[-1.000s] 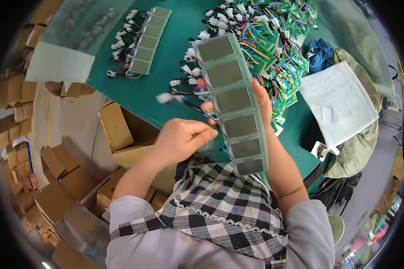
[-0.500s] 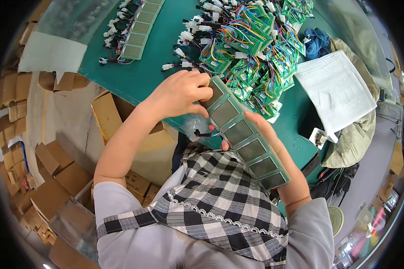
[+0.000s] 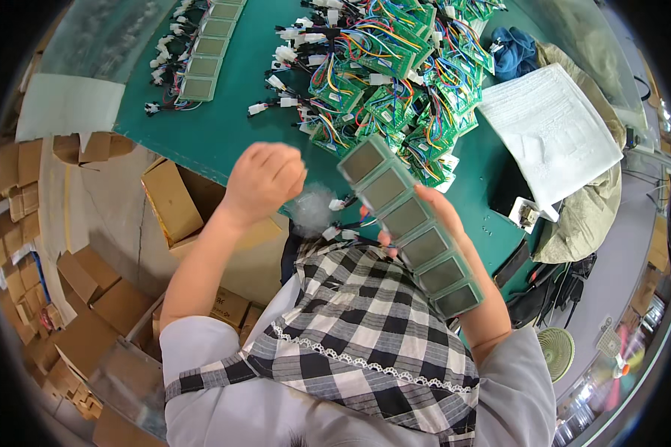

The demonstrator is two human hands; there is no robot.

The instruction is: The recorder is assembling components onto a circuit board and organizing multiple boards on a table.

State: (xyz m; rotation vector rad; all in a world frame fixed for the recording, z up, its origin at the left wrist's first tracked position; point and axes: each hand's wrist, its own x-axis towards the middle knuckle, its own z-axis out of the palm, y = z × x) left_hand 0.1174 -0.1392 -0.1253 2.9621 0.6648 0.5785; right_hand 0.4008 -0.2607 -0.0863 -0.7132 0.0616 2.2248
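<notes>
My right hand grips a long strip of green circuit boards with grey display screens along its right edge, with fingertips showing on the left side. The strip slants over my apron, screens facing up. White connectors on short wires stick out from its left side. My left hand is apart from the strip, its fingers curled in; whatever they may hold is hidden. Beside it, at the table's near edge, lies a crumpled clear plastic wad.
A large heap of green circuit boards with coloured wires covers the far middle of the green table. Another strip of screens lies far left. A white foam sheet rests at right. An open cardboard box stands below the left edge.
My left hand has come off the strip's far end and moved left and nearer. The strip stays in my right hand, and its wired connectors show more now.
</notes>
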